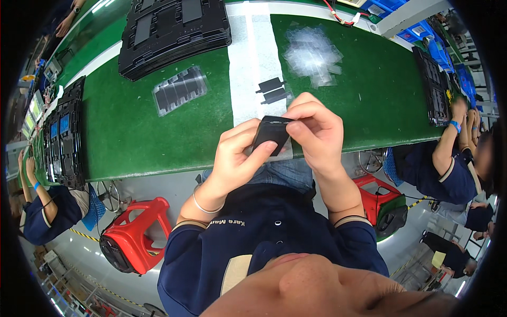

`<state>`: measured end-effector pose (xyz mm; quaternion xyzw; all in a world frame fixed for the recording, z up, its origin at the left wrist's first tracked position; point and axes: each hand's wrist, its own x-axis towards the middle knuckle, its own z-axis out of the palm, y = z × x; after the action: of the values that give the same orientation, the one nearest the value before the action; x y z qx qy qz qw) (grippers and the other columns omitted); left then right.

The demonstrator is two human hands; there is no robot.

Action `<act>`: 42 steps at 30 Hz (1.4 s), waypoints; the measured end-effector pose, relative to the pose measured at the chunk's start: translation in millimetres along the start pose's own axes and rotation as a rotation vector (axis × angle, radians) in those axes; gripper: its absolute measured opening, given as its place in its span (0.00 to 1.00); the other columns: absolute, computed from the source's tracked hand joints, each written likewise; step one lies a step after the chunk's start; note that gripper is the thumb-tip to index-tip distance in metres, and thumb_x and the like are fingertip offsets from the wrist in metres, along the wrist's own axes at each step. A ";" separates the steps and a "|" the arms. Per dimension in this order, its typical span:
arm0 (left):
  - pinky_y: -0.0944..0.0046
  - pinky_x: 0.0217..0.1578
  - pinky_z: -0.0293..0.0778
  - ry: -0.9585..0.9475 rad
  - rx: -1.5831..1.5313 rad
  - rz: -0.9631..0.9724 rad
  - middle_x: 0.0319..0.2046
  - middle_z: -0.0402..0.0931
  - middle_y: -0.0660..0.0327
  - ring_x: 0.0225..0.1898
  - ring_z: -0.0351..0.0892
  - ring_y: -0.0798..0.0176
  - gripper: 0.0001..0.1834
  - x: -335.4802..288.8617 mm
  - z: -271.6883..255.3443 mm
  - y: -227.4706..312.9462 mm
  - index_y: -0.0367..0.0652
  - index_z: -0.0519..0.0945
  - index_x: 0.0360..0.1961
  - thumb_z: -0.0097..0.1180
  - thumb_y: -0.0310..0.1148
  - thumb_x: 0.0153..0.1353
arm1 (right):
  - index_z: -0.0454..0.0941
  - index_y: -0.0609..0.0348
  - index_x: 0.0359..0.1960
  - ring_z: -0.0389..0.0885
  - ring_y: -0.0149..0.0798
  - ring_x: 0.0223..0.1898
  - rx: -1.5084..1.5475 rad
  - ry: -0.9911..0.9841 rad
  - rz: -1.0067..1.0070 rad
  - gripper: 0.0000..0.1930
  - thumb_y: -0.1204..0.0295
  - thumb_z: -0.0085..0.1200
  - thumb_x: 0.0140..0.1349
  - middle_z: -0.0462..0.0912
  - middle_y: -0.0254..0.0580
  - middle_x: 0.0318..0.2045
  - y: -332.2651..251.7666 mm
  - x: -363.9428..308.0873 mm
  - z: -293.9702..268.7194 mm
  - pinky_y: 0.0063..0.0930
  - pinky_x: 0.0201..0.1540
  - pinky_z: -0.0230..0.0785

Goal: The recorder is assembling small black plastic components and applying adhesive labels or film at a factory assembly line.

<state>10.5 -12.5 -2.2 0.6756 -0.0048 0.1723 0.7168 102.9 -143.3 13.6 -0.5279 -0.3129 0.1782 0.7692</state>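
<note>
A black, flat, rectangular block [271,138], possibly a battery pack, is tilted upright in my left hand [236,158], whose fingers wrap its left side with the thumb across its front. My right hand [320,138] pinches at the block's top right corner; anything thin between those fingertips is too small to make out. Just beyond the hands, two black tabbed pieces [273,95] lie on a white cloth strip [243,58]. To their left is a clear film sheet [180,91] bearing several black strips.
A pile of clear film pieces [315,54] lies right of the cloth on the green table [129,140]. Stacked black trays [174,39] stand at the back left, with more trays [65,134] far left and trays [430,87] far right. Red stools [138,232] and co-workers flank me.
</note>
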 end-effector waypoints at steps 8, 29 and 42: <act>0.71 0.22 0.71 -0.035 -0.061 -0.089 0.25 0.79 0.57 0.22 0.78 0.68 0.06 -1.9 -0.9 8.9 0.30 0.78 0.32 0.52 0.23 0.57 | 0.81 0.62 0.36 0.72 0.29 0.29 -0.196 0.000 0.014 0.12 0.78 0.62 0.47 0.77 0.37 0.28 0.0 0.4 3.9 0.20 0.28 0.62; 0.76 0.15 0.68 -0.037 -0.416 -0.290 0.26 0.80 0.55 0.18 0.76 0.71 0.11 -4.7 -3.7 8.9 0.28 0.76 0.36 0.45 0.26 0.62 | 0.74 0.62 0.41 0.70 0.26 0.24 -0.005 0.110 -0.326 0.21 0.74 0.67 0.44 0.73 0.36 0.30 30.3 -10.6 7.9 0.22 0.29 0.63; 0.74 0.19 0.72 -0.064 -0.094 -0.201 0.26 0.79 0.56 0.18 0.76 0.71 0.09 -2.0 -7.1 12.4 0.27 0.76 0.36 0.48 0.25 0.60 | 0.76 0.62 0.25 0.69 0.24 0.20 -0.054 -0.118 0.166 0.07 0.73 0.54 0.58 0.74 0.32 0.22 -1.3 13.3 0.6 0.19 0.23 0.60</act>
<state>3.8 -5.8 8.7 0.6434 0.0321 0.0774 0.7609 112.2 -135.3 18.9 -0.5611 -0.3176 0.2635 0.7175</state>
